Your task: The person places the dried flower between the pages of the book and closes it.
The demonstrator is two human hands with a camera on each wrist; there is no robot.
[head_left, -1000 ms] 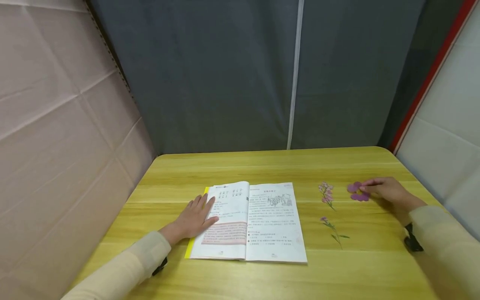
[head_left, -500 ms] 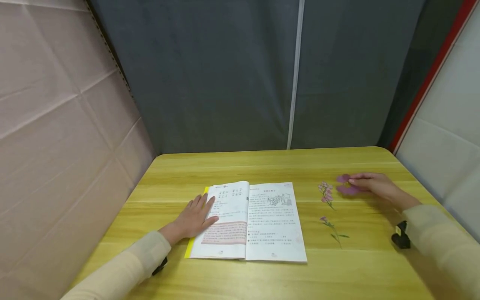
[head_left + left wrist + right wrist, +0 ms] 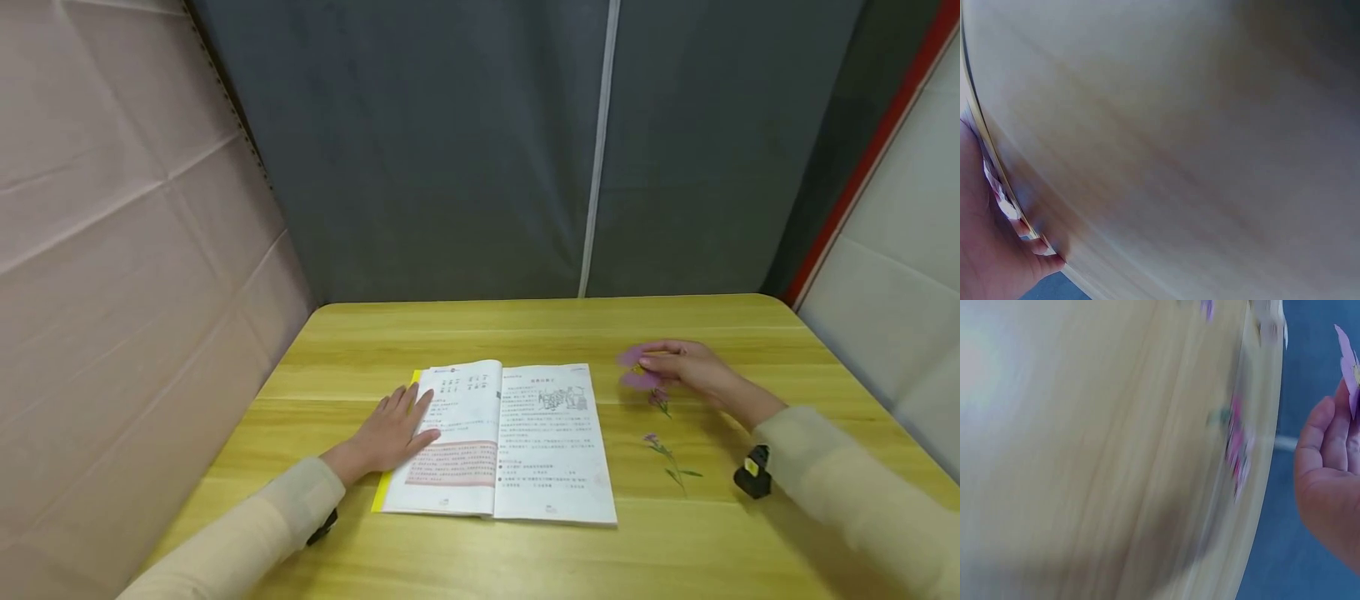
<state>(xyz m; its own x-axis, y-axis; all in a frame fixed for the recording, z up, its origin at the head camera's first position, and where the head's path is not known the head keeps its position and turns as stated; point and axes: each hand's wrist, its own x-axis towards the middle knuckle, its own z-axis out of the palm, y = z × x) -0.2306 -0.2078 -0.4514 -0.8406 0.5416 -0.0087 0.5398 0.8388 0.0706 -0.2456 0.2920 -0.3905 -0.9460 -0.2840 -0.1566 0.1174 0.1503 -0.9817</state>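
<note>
An open book (image 3: 551, 450) with printed pages and a yellow cover edge lies on the table. My left hand (image 3: 388, 435) rests on its left page with the fingers straight. To the right of the book, my right hand (image 3: 686, 367) pinches a flat purple flower (image 3: 637, 380) with a yellow centre, held above the table. In the right wrist view that flower (image 3: 1349, 369) stands nearly edge-on at the fingertips. Below the hand lies a pink flower sprig (image 3: 660, 400), partly covered by the purple flower. Nearer me is a small purple flower sprig (image 3: 671, 462) with green leaves.
The wooden table (image 3: 465, 329) has a light yellow grain. A dark grey curtain (image 3: 435, 167) hangs behind it, pale cloth (image 3: 150, 208) on the left, and a white panel with a red edge (image 3: 862, 187) on the right.
My right hand has lifted the purple flower off the table and carried it left, over the pink sprig. The left hand stays on the book.
</note>
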